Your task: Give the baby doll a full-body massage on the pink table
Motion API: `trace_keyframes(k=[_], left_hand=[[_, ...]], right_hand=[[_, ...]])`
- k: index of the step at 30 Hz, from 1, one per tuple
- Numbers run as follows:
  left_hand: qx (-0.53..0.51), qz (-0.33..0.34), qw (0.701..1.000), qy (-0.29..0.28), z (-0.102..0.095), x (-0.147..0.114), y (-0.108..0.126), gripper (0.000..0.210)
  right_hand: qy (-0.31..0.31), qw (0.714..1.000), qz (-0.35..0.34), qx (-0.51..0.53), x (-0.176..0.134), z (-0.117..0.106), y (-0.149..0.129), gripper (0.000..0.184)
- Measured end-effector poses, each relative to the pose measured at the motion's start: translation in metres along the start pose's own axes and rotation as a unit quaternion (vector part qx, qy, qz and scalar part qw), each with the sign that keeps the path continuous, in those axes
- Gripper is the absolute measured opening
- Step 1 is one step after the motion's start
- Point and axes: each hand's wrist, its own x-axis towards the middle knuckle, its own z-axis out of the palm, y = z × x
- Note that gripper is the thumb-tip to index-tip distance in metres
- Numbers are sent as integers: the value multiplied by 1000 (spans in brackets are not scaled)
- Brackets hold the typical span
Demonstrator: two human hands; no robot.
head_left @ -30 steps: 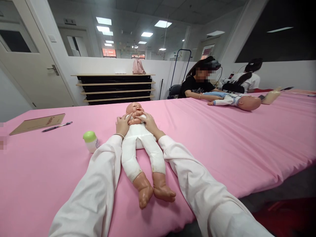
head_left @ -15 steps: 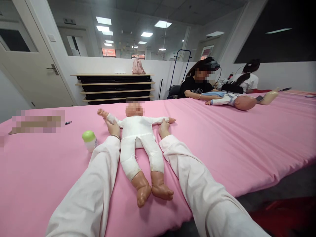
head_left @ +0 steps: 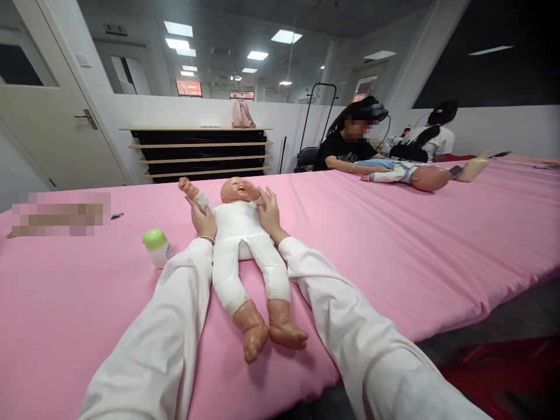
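A baby doll [head_left: 238, 224] with a white cloth body lies on its back on the pink-covered table, head away from me and feet toward me. My left hand [head_left: 203, 220] is closed around its arm on the left, which sticks up and outward. On the other side my right hand [head_left: 269, 213] has hold of the doll's other arm, folded inward so that its small hand covers part of the doll's face. The fingers of my right hand are fairly straight, and the contact is partly hidden. A white jar with a green lid [head_left: 156, 247] stands left of my left forearm.
A pen [head_left: 117, 216] lies at the left, near a blurred-out item. Farther right, a person in black [head_left: 350, 146] handles another doll [head_left: 405, 175], with a pale bottle [head_left: 473, 168] beyond its head. A person in white [head_left: 444, 143] sits behind.
My right hand has raised the doll's arm from stretched out sideways to folded in over the face. My left hand still holds the other arm, now slightly more upright.
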Motion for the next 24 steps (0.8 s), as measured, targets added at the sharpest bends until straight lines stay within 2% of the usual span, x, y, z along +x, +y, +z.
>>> trace_keyframes(k=[3,7,11,15,18,21,22,24], left_hand=[[40,92,992,-75,4,0,4,67],[124,186,961,-164,6,-1,3,57],[177,206,943,-191,2,-5,8,54],[179,200,944,-190,1,-6,13,53],[124,166,967,-150,1,-5,7,57],[45,77,993,-75,2,0,-7,66],[25,43,998,-48,2,2,-13,67],[18,41,998,-46,3,7,-25,66]], right_hand=[[-98,990,-72,-68,-1,6,-1,46],[-139,977,-115,-117,2,9,2,37],[-156,969,-138,-136,6,11,0,32],[-166,963,-133,-166,5,10,-3,33],[-103,983,-99,-118,0,7,1,40],[24,1000,-2,-5,-4,-1,19,45],[71,996,45,35,-5,-5,28,45],[168,969,150,101,-5,-13,45,46]])
